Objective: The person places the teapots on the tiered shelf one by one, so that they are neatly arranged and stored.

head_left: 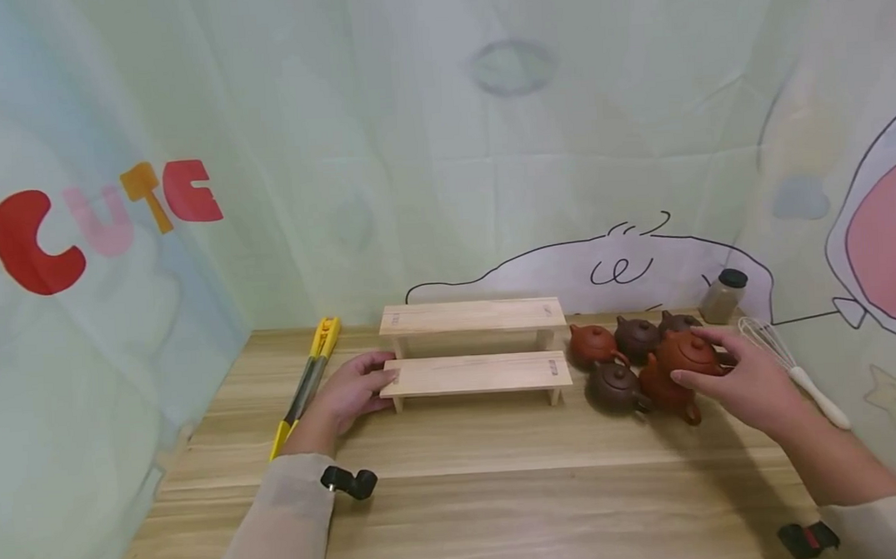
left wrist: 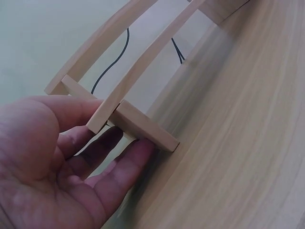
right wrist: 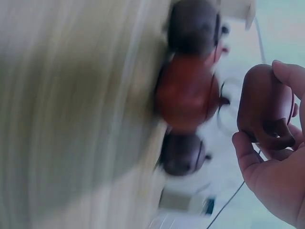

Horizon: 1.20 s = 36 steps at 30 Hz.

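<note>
Teapot (head_left: 687, 351), reddish clay, is in the right hand (head_left: 749, 387), fingers and thumb curled round its body, at the cluster of other teapots (head_left: 617, 364) right of the two-tier wooden shelf (head_left: 477, 349). Looks slightly raised above the table (head_left: 457, 496), can't confirm. Left hand (head_left: 348, 392) lies open, straight fingers against the shelf's left end, steadying it. Advice: keep grip round the belly, lid level, lift clear of neighbouring spouts and handles. Whisk (head_left: 790, 369) and jar (head_left: 725, 295) sit behind.
</note>
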{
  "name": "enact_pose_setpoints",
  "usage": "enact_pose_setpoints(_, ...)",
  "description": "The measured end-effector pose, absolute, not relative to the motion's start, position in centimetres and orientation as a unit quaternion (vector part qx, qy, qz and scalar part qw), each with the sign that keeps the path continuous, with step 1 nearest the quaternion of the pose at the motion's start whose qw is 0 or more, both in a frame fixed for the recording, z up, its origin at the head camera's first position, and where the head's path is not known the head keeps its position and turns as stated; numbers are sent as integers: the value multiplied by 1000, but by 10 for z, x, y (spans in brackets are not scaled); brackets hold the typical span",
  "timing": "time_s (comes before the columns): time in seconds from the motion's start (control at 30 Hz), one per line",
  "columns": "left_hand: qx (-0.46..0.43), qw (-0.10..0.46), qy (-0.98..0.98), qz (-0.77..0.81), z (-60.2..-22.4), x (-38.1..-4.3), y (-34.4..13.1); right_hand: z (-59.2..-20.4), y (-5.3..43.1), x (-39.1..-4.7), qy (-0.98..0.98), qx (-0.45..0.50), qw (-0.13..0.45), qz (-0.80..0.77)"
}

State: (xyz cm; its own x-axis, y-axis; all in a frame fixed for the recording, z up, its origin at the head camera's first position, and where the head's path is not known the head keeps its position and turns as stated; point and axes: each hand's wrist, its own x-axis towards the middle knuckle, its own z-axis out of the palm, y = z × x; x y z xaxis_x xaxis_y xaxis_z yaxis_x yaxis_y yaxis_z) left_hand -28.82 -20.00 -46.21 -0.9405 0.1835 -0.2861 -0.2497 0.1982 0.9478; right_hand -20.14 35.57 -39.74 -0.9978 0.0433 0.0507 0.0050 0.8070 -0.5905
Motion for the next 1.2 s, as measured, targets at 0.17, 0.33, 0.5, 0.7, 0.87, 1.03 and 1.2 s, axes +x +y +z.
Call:
enact_pose_setpoints(0.17,-19,169,755,634,-462,-287,-199,-390,315,-198,-943,15,27,331)
enact_pose_setpoints(0.33,-20,168,754,634,-460,-286,-199,-393,276,-195,-929,52,29,365)
enact_pose_setpoints(0.5,-27,167,756,632,-459,-286,-198,-400,242,-195,-919,81,24,386)
enact_pose_setpoints(0.7,-29,168,756,632,-459,-287,-195,-403,203,-202,-905,111,28,409)
enact_pose_setpoints(0.87,-34,166,758,630,-460,-286,-196,-400,169,-209,-887,127,26,444)
enact_pose_setpoints(1.03,-32,166,758,629,-461,-286,-199,-383,136,-220,-879,131,28,457)
enact_pose_setpoints(1.2,-35,167,758,630,-461,-286,-199,-370,107,-242,-886,120,19,447)
